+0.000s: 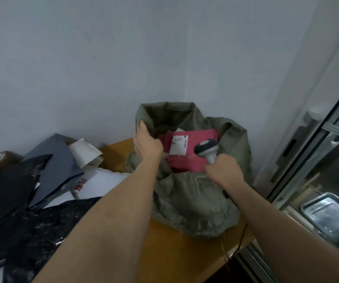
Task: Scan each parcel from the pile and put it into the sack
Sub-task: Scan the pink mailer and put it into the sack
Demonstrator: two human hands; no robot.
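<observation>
A brown wooden table [176,242] stands in the corner of a room with plain pale walls [83,58]. A big grey-green sack [195,197] sits on the table, close to the corner, and its mouth gapes open at the top. Inside the sack lies a pink parcel [187,160] with a white label [178,144] facing up. The left hand [147,145] grips the left edge of the sack's mouth, with the fingers curled over the cloth and the thumb pointing up. The right hand [223,170] is at the near edge of the sack, and its fingers are wrapped tight round the handle of a grey scanner [206,149]. The head of the scanner sits over the pink parcel, just beside the label. To the left of the sack, a pile of parcels [42,180] covers that side of the table. In it are a grey-blue bag [56,166], black plastic bags [32,231], a white bag with red marks [95,180], a white padded envelope [85,151] and a small brown box [1,159] far back by the wall. On the right side of the room is a glass door with a metal frame [311,152]. Behind the glass a shiny metal tray [327,215] lies low down.
</observation>
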